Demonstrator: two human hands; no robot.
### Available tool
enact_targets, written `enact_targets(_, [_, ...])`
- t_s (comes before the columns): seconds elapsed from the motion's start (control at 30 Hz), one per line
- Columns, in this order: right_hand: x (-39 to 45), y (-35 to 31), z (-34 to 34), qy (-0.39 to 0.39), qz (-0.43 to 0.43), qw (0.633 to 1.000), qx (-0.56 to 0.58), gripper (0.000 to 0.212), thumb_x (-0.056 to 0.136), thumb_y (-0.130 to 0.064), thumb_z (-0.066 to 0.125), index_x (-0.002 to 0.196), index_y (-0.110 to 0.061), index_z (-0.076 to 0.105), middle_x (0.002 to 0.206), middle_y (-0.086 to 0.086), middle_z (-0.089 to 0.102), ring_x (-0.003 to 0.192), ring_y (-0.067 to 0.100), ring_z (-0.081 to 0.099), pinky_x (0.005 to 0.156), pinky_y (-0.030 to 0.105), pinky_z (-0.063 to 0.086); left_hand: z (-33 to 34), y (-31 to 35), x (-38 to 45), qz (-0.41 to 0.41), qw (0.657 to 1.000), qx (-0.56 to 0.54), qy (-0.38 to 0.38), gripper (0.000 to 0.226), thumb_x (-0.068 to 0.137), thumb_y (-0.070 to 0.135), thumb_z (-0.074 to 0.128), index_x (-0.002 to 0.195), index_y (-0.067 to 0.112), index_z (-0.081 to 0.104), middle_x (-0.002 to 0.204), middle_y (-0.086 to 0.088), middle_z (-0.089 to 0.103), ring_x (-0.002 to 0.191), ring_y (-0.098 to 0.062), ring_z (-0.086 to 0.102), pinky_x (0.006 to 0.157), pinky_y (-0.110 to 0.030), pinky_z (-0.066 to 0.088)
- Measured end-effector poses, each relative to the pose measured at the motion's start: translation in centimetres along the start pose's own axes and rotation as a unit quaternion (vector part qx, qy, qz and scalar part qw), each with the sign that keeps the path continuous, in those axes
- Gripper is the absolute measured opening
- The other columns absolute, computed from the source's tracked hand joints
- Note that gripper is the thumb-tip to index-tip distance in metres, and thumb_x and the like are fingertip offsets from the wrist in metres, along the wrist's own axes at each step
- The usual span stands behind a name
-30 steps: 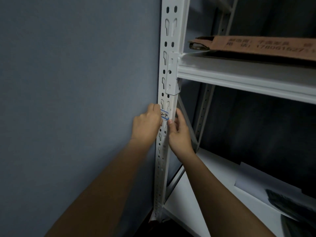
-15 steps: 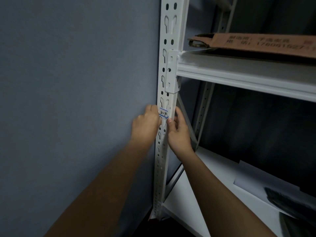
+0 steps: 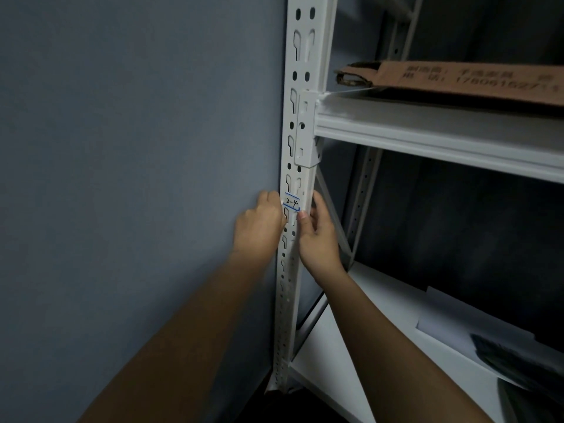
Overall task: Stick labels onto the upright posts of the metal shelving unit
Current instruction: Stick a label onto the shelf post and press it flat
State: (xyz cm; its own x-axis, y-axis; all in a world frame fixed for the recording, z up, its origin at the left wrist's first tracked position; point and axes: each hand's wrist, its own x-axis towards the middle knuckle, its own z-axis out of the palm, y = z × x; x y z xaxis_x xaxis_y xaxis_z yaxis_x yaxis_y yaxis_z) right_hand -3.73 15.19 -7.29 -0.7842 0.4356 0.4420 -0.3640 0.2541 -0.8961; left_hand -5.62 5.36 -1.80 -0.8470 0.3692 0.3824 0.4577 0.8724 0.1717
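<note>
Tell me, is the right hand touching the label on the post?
Touching. In the head view the right hand has its thumb tip on the lower right corner of the label.

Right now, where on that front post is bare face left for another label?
Bare face runs on the post between the beam bracket and the label, though slotted. Below the label it is crowded: the left hand and right hand flank it. Lower down, past the wrists, the face is free again.
</note>
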Motion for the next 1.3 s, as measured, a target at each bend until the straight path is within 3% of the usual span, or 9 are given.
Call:
enact_targets(0.23, [-0.1,0.1,0.0,0.003,0.013,1.000,-0.006,0.042,0.102,-0.013,0.040,0.143,-0.022,0.037,0.129,-0.009,0.058,0.116,0.000,0.055,0.103,0.022,0.042,0.2,-0.2,-0.3,0.009,1.000,0.020,-0.001,0.022,0.101,0.020,0.034,0.113,0.005,0.044,0.117,-0.014,0.048,0.098,-0.040,0.058,0.071,-0.042,0.039])
enact_targets(0.4, [-0.2,-0.1,-0.1,0.003,0.004,1.000,-0.017,0.041,0.102,-0.011,0.040,0.139,-0.027,0.040,0.122,-0.015,0.059,0.110,-0.008,0.055,0.096,0.016,0.041,0.4,-0.4,-0.6,0.012,1.000,0.023,0.001,0.021,0.101,0.019,0.034,0.112,0.005,0.045,0.116,-0.014,0.048,0.097,-0.039,0.059,0.069,-0.041,0.037])
enact_targets(0.6, [-0.2,-0.3,0.0,0.005,0.012,1.000,-0.022,0.043,0.102,-0.011,0.040,0.144,-0.021,0.037,0.131,-0.006,0.058,0.117,0.002,0.056,0.102,0.023,0.042,0.7,-0.7,-1.1,0.012,0.999,0.032,-0.012,0.022,0.102,0.020,0.032,0.112,0.005,0.045,0.115,-0.014,0.049,0.098,-0.038,0.059,0.070,-0.041,0.039])
enact_targets(0.83, [-0.5,-1.2,-0.5,-0.030,0.027,0.998,-0.047,0.046,0.101,-0.009,0.039,0.144,-0.024,0.036,0.132,-0.003,0.059,0.119,0.008,0.057,0.105,0.034,0.044,0.0,-1.1,-2.2,0.008,0.999,-0.037,0.011,0.020,0.100,0.020,0.035,0.106,0.006,0.049,0.111,-0.014,0.052,0.094,-0.040,0.058,0.067,-0.038,0.034])
enact_targets(0.9, [-1.2,-2.0,-1.2,-0.039,0.052,0.997,-0.039,0.047,0.100,-0.004,0.039,0.143,-0.022,0.041,0.130,-0.003,0.060,0.116,0.007,0.058,0.105,0.031,0.044,-0.2,-1.6,-2.8,0.011,0.996,-0.086,0.033,0.018,0.097,0.022,0.041,0.103,0.009,0.051,0.108,-0.011,0.055,0.092,-0.036,0.059,0.068,-0.035,0.035])
enact_targets(1.03, [-4.0,-4.4,-3.6,-0.038,0.028,0.997,-0.067,0.032,0.094,-0.005,0.056,0.125,-0.012,0.059,0.112,-0.002,0.065,0.106,0.009,0.060,0.099,0.022,0.046,-1.2,-2.3,-4.1,0.001,0.971,-0.233,0.054,0.003,0.089,0.023,0.054,0.087,0.021,0.054,0.095,0.002,0.062,0.079,-0.020,0.064,0.067,-0.030,0.041])
enact_targets(1.13, [-5.7,-6.6,-4.3,-0.061,0.008,0.995,-0.074,0.023,0.092,-0.008,0.060,0.111,-0.019,0.065,0.103,-0.003,0.067,0.099,0.007,0.062,0.093,0.017,0.048,-2.2,-1.6,-5.0,-0.011,0.927,-0.375,0.008,0.014,0.086,0.022,0.058,0.076,0.028,0.050,0.080,0.006,0.063,0.061,-0.012,0.068,0.067,-0.038,0.054])
enact_targets(1.2, [-6.4,-7.8,-4.4,-0.058,-0.011,0.994,-0.088,0.022,0.092,-0.010,0.061,0.111,-0.019,0.066,0.101,-0.006,0.068,0.096,0.001,0.062,0.089,0.012,0.047,-3.2,-1.0,-5.6,-0.013,0.904,-0.427,-0.003,0.014,0.085,0.020,0.059,0.077,0.028,0.051,0.081,0.007,0.061,0.059,-0.014,0.068,0.066,-0.041,0.055])
enact_targets(1.3, [-7.3,-9.1,-4.5,-0.040,-0.027,0.995,-0.091,0.024,0.093,-0.012,0.061,0.115,-0.014,0.068,0.102,-0.010,0.068,0.098,-0.001,0.063,0.089,0.013,0.048,-4.8,-0.5,-6.6,-0.026,0.860,-0.508,-0.030,0.014,0.089,0.013,0.058,0.080,0.022,0.053,0.092,0.004,0.058,0.057,-0.013,0.067,0.056,-0.029,0.052])
